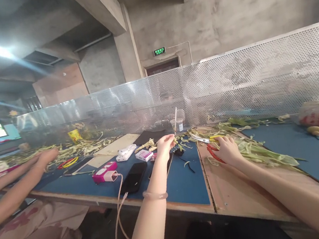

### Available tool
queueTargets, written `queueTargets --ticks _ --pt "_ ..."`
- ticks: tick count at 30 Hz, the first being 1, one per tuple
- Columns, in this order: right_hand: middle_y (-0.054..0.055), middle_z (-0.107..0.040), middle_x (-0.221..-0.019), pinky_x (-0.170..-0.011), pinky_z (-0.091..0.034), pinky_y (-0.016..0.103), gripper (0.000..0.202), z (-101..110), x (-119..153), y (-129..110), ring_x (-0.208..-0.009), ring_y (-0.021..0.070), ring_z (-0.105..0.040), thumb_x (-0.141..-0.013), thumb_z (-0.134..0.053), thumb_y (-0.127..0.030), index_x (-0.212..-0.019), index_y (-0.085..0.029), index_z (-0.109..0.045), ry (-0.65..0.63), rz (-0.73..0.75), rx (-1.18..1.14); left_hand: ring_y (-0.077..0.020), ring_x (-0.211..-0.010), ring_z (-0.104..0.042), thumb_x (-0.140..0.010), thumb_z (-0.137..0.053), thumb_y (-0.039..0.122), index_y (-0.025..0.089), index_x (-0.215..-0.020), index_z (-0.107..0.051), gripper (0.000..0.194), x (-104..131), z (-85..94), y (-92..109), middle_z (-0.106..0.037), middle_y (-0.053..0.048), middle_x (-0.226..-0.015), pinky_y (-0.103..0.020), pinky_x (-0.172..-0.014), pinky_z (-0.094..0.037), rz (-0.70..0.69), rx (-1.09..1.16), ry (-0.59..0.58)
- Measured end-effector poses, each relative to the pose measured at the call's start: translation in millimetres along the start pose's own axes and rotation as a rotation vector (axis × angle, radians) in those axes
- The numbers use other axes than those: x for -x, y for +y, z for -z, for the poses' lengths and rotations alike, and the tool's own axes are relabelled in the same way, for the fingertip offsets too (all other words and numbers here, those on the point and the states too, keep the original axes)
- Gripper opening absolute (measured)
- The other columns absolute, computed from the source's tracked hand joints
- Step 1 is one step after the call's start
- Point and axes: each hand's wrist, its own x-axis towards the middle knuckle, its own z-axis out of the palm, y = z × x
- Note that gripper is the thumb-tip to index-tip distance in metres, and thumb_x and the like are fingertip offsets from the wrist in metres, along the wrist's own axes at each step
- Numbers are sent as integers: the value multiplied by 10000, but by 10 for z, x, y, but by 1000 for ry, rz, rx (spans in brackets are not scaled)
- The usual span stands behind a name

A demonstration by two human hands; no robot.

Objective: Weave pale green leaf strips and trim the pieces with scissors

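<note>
My left hand (165,145), wearing a bracelet, is closed with thumb and fingers pinched on a thin pale plant stem (176,118) that points up. A clear plastic cup (180,125) stands right behind it, so the stem's outline partly merges with the cup. Green leaves (183,143) lie just below and beside these fingertips. In my right hand (228,151) is a pair of pruning shears (215,155) with red and yellow handles, its curved silver blades spread toward the left hand. Long pale-green stalks (265,152) lie beside and beyond the right hand.
A black phone (134,177), a magenta box (104,172) with a cable, a white case (126,152) and a small carton (144,155) lie to the left. A co-worker's arms (34,175) reach in there. A perforated metal screen (231,86) closes the back; a jar (316,113) stands right.
</note>
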Motion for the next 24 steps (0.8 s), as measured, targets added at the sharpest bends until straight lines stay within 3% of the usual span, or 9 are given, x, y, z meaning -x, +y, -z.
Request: queueTargets --ticks 4,10,16,24 --pt "90 -553 -990 -756 -358 343 461 64 3 -49 -942 260 -446 -727 -452 -500 -1062 -187 -503 68 55 -108 -87 -584 -560 -572 -713 244 107 -772 -651 250 -20 -11 -17 -638 -64 -709 -229 -589 -460 -33 -18 22" --pt "68 -561 -935 -634 -373 284 406 200 41 -142 -886 219 -507 -757 -398 -520 -984 -197 -492 21 15 -208 -101 -612 -553 -584 -695 348 131 -827 -661 327 -43 -3 -33 -664 -82 -787 -181 -481 -389 -88 -151 33" --pt "68 -576 -901 -562 -342 260 403 256 68 -199 -798 205 -538 -757 -394 -518 -976 -194 -488 -7 21 -169 -106 -652 -562 -683 -609 380 150 -897 -665 319 7 -54 11 -653 -87 -885 -212 -558 -444 -127 -145 -34" --pt "72 -590 -893 -533 -334 254 428 272 77 -206 -755 198 -554 -768 -371 -536 -994 -194 -491 -20 6 -143 -123 -741 -581 -703 -590 229 151 -954 -650 270 35 -91 33 -635 -103 -978 -264 -669 -484 -76 -72 -133"
